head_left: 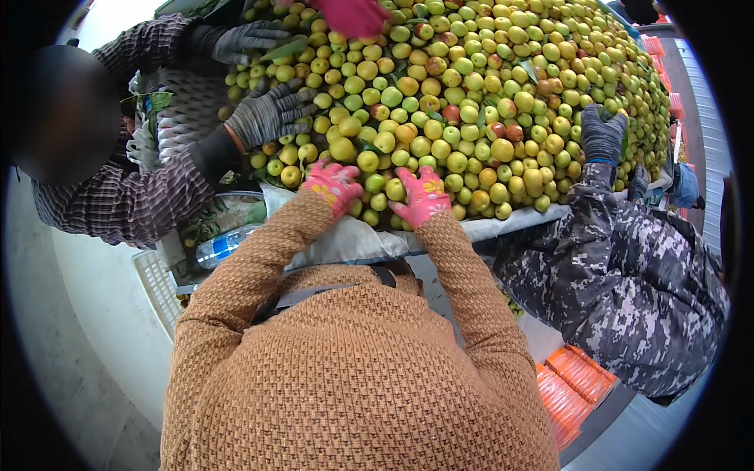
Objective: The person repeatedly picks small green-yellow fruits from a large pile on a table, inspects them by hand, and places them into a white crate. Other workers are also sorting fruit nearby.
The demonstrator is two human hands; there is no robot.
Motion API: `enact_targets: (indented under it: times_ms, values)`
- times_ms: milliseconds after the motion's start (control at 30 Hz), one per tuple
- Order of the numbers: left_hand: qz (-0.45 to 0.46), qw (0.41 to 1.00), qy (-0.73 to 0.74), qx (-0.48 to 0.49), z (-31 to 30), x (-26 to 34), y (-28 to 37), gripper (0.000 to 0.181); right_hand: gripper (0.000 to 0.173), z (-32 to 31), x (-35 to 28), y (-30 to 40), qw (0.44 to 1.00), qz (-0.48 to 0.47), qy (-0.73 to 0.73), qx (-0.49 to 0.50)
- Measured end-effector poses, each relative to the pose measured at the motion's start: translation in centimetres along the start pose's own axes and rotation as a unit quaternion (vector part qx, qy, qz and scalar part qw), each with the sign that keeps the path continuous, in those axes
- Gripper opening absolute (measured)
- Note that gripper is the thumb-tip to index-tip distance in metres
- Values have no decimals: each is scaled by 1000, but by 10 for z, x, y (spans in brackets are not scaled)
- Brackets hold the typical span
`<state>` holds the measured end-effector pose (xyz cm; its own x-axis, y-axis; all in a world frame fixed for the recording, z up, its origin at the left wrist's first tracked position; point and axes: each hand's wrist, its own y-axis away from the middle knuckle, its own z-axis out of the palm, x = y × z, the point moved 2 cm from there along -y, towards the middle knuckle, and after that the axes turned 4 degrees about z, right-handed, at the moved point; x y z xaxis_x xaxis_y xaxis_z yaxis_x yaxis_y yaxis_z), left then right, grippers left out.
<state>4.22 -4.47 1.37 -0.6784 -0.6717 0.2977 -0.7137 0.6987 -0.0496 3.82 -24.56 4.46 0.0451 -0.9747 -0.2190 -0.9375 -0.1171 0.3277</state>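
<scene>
A large heap of green-yellow jujube fruits (pixel 471 106), a few reddish brown, fills a table with a pale cloth edge (pixel 377 238). My left hand (pixel 334 185), in a pink floral glove, rests with spread fingers on the near edge of the heap. Wearing the same kind of glove, my right hand (pixel 423 197) touches fruits a little to the right, its fingers apart. Between both hands lie several loose fruits. Neither hand is closed around a fruit, as far as I can see; the undersides of the fingers are partly hidden.
At left, a co-worker's grey-gloved hands (pixel 274 112) lie on the fruit beside white foam netting (pixel 185 112). Another's gloved hand (pixel 604 135) is at right. A pink glove (pixel 356 16) reaches in from the top. A plastic bottle (pixel 227 244), white crate (pixel 156 285) and orange bundles (pixel 574 382) are lower.
</scene>
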Motion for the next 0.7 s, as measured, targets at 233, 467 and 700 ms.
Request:
enact_targets:
  times_ms: [233, 467, 700]
  values:
    - [-36, 998, 4, 51, -11, -29, 54, 21, 34, 34, 28, -80, 950, 15, -309, 35]
    - [-70, 994, 14, 79, -21, -28, 63, 26, 48, -29, 4, -125, 626, 68, -775, -48]
    - [30, 994, 18, 106, -6, 2, 29, 36, 43, -45, 47, -73, 668, -9, -744, 24]
